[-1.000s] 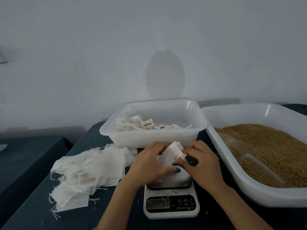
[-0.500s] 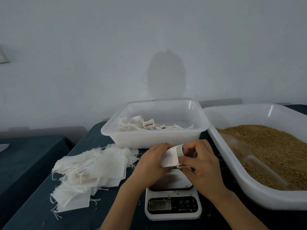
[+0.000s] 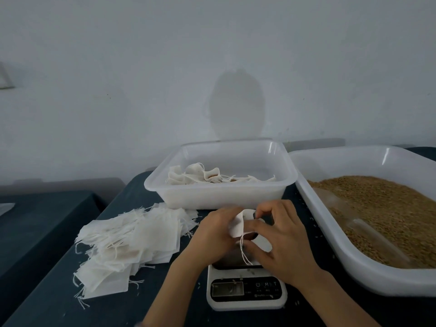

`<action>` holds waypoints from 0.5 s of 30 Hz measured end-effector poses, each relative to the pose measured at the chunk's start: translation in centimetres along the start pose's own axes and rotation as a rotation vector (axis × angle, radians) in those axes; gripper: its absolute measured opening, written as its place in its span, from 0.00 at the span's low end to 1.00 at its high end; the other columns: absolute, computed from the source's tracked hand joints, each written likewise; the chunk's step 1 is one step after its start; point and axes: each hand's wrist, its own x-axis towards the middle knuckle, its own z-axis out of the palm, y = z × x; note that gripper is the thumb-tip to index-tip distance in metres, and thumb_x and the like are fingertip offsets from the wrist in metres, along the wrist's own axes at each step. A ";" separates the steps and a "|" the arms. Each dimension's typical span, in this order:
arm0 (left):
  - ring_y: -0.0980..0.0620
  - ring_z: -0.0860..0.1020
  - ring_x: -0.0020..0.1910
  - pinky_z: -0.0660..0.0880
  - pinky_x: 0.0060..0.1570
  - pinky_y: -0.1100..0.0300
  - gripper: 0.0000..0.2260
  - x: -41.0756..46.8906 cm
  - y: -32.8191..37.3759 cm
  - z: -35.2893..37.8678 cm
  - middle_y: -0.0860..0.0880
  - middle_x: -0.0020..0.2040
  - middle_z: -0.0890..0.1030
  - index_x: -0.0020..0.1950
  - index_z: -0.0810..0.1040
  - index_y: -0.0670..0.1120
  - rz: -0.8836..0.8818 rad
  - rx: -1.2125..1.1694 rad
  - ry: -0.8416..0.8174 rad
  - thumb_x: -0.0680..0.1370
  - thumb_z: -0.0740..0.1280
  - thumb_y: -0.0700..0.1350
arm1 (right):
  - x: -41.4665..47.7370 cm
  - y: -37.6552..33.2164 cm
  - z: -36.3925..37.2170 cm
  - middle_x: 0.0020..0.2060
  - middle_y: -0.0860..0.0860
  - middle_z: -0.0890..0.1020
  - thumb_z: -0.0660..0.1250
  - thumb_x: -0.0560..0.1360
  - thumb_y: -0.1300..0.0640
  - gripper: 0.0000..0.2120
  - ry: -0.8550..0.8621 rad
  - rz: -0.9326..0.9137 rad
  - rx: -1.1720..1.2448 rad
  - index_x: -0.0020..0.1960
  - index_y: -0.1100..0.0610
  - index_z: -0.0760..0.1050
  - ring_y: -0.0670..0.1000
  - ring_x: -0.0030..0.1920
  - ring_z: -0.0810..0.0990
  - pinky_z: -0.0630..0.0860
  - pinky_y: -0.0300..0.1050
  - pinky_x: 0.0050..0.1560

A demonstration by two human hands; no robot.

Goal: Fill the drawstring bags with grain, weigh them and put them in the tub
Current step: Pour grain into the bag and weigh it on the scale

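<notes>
While both hands meet just above the scale (image 3: 245, 292), a small white drawstring bag (image 3: 236, 224) sits pinched between them; the left hand (image 3: 212, 234) curls its fingers round the bag's left side, and the right hand (image 3: 284, 246) grips the right side with thumb and bent fingers; a thin string (image 3: 243, 254) dangles from the bag toward the scale's platform (whether the bag has grain in it cannot be told, since the hands cover most of it). The scale stands on the dark table (image 3: 54, 293), its display too dim to read; a few loose grains lie on its face. Just behind the hands is the white tub (image 3: 221, 197), holding several filled bags (image 3: 203, 177) along its left and front; right of the tub and close beside it lies a larger white tray (image 3: 358, 270) heaped with brown grain (image 3: 387, 208), with a clear scoop (image 3: 354, 220) lying in it. Left of the scale a loose pile of empty bags (image 3: 132, 241) spreads over the table, strings trailing; its far edge reaches the tub's front wall.
</notes>
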 end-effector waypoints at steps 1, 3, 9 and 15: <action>0.51 0.78 0.51 0.76 0.52 0.52 0.13 0.0 0.0 0.1 0.51 0.51 0.81 0.57 0.78 0.48 0.005 0.041 -0.006 0.73 0.72 0.44 | 0.0 -0.1 0.1 0.49 0.46 0.71 0.69 0.72 0.44 0.10 0.010 -0.001 0.003 0.47 0.49 0.82 0.44 0.52 0.65 0.64 0.35 0.50; 0.49 0.78 0.48 0.76 0.48 0.52 0.11 0.0 0.1 0.2 0.50 0.49 0.81 0.54 0.77 0.46 0.049 0.102 0.020 0.73 0.72 0.46 | 0.0 -0.1 0.2 0.50 0.47 0.72 0.69 0.73 0.48 0.08 0.035 -0.018 -0.008 0.46 0.51 0.81 0.44 0.52 0.66 0.65 0.35 0.50; 0.53 0.80 0.49 0.77 0.48 0.52 0.18 -0.4 1.1 -0.1 0.53 0.49 0.82 0.58 0.77 0.48 0.135 -0.089 0.030 0.70 0.73 0.47 | 0.1 0.2 0.5 0.50 0.48 0.79 0.65 0.77 0.58 0.04 0.051 -0.167 -0.111 0.52 0.54 0.75 0.50 0.49 0.72 0.72 0.42 0.50; 0.56 0.81 0.45 0.77 0.46 0.56 0.14 -0.2 1.1 -0.4 0.54 0.46 0.83 0.54 0.80 0.47 0.096 -0.178 0.065 0.70 0.75 0.43 | 0.2 0.0 0.7 0.45 0.48 0.79 0.63 0.75 0.58 0.08 0.052 -0.165 -0.178 0.53 0.51 0.71 0.49 0.46 0.71 0.73 0.41 0.47</action>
